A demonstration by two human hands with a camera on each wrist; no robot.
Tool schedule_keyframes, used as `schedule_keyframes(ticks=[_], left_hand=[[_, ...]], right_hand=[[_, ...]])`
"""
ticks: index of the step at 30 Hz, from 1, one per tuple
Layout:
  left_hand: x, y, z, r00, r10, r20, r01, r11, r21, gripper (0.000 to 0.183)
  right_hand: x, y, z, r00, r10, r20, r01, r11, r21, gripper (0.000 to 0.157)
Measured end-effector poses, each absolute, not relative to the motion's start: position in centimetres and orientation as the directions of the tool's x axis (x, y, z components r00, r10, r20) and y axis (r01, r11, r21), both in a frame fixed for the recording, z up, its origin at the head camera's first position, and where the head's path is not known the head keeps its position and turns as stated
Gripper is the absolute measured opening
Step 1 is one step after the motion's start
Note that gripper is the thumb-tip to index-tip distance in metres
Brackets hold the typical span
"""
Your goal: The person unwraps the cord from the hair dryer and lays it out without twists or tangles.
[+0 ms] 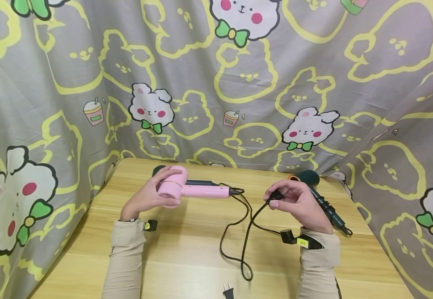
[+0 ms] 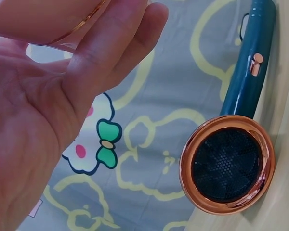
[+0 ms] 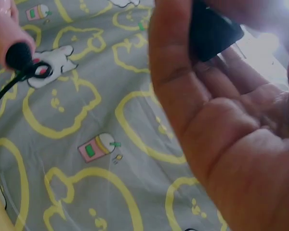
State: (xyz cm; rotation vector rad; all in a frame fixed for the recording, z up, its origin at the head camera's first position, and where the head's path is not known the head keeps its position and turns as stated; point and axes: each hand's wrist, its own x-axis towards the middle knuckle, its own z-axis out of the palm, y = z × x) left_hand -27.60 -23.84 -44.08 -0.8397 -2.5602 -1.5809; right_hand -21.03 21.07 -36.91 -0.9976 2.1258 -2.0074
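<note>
My left hand (image 1: 145, 198) grips the head of a pink hair dryer (image 1: 206, 191), fingers over the top and thumb below, with its handle pointing right. Between the fingers and thumb of my right hand (image 1: 300, 203) is a black plug (image 1: 276, 195), also seen as a dark block in the right wrist view. From the plug a black power cord (image 1: 244, 245) droops in a loop over the table. Behind the pink dryer lies a dark green hair dryer (image 1: 200, 182); in the left wrist view its copper-rimmed end (image 2: 226, 163) faces the camera.
Another dark green hair dryer (image 1: 309, 177) lies at the back right, its cord wound around the handle (image 1: 330, 211). A second black plug (image 1: 228, 292) rests near the front of the wooden table (image 1: 186, 249). A patterned grey curtain (image 1: 197, 74) encloses the back and sides.
</note>
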Motion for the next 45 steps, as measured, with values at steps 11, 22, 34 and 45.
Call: schedule_keyframes(ticks=[11, 22, 34, 45], left_hand=[[-27.4, -24.0, -44.0, -0.857, 0.428, 0.287, 0.433, 0.294, 0.852, 0.09], [-27.2, -23.5, -43.7, -0.822, 0.458, 0.339, 0.472, 0.214, 0.855, 0.09], [-27.4, -22.1, -43.8, -0.788, 0.53, 0.312, 0.481, 0.214, 0.85, 0.088], [-27.8, -20.3, -44.5, -0.78, 0.597, 0.188, 0.456, 0.335, 0.825, 0.084]], right_hand=[[-23.0, 20.2, -38.4, -0.899, -0.4, 0.179, -0.246, 0.122, -0.962, 0.019], [-25.0, 17.1, -40.7, -0.955, -0.296, 0.023, -0.087, 0.204, -0.975, 0.021], [-25.7, 15.1, -41.5, -0.957, 0.022, 0.289, -0.29, -0.041, -0.956, 0.022], [-24.0, 14.3, -39.5, -0.902, 0.1, 0.421, -0.423, -0.404, -0.811, 0.026]])
